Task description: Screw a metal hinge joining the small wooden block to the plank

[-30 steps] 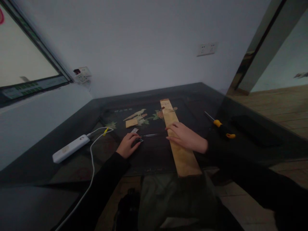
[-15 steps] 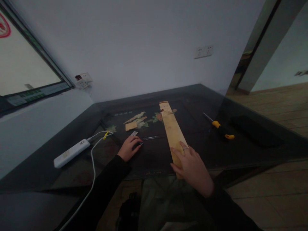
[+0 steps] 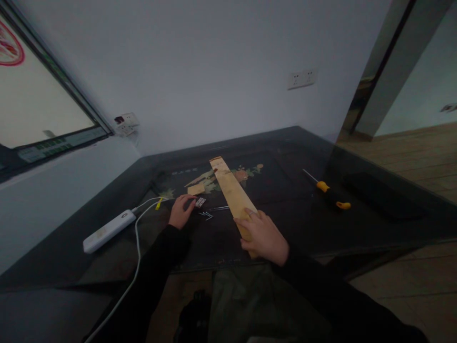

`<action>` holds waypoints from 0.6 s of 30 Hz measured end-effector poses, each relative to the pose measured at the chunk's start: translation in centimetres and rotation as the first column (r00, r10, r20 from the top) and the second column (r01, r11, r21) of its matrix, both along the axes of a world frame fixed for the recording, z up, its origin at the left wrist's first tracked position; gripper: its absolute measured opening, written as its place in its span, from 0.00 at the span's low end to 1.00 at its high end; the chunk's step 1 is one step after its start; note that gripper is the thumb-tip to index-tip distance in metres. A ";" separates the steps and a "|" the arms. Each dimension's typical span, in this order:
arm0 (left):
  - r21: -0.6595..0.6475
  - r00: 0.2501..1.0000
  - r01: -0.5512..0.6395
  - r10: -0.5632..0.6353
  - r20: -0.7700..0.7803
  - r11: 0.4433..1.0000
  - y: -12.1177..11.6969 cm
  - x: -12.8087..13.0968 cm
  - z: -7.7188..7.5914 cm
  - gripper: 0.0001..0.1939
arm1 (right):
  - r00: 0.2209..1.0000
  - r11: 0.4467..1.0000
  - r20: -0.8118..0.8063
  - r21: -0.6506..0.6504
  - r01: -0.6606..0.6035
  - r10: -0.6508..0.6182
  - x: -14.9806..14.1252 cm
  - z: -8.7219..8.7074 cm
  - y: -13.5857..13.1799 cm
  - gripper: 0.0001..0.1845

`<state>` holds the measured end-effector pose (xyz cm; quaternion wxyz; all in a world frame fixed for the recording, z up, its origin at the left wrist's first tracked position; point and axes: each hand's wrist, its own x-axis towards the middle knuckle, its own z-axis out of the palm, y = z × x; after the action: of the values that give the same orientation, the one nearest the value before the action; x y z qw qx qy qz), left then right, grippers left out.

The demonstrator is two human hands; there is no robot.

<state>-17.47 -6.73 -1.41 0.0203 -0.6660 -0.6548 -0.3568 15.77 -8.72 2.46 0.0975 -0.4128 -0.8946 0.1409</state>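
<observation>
My right hand (image 3: pixel 266 234) lies over the near end of a long, flat wooden board (image 3: pixel 230 188). Its fingers wrap across the board's width, and a ring shows on one finger. The board lies slantwise, its far end pointing away to the left. My left hand (image 3: pixel 181 210) has thumb and forefinger drawn together at the left edge of a small metal hinge (image 3: pixel 200 202). Just in front of the hinge are several screws (image 3: pixel 206 216). A small square wooden piece (image 3: pixel 196 189) sits behind it. Between screws and board, a thin metal rod (image 3: pixel 218 208) is partly visible.
A screwdriver (image 3: pixel 326 189) with a yellow and black handle lies to the right, beside a dark flat object (image 3: pixel 383 195). On the left, a white power bank (image 3: pixel 109 231) trails a white cable (image 3: pixel 139 252). The dark table (image 3: pixel 296 228) stands against a wall.
The board's far end has swung left, and my right hand has moved left with it. My left hand has shifted left off the screws, uncovering them, to the hinge.
</observation>
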 end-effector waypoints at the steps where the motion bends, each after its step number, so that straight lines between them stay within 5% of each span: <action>1: -0.007 1.000 0.005 -0.005 -0.006 1.000 0.4 -0.3 -0.1 0.15 | 1.000 1.000 0.005 -0.007 -0.031 0.031 -0.5 0.1 0.5 0.32; 8: -0.063 1.000 0.019 -0.020 -0.007 0.998 2.9 -2.2 -0.9 0.21 | 0.994 0.994 0.033 0.017 -0.107 0.106 -4.1 0.5 3.0 0.32; 18: -0.184 0.999 0.003 -0.012 -0.045 0.983 3.5 -2.5 -1.9 0.27 | 0.995 0.995 -0.029 0.016 -0.095 0.095 -6.8 -0.4 2.6 0.33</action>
<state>-20.00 -3.26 -3.34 -0.0279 -0.6754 -0.6818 -0.2796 8.98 -6.10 2.08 0.1068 -0.3668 -0.9128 0.1446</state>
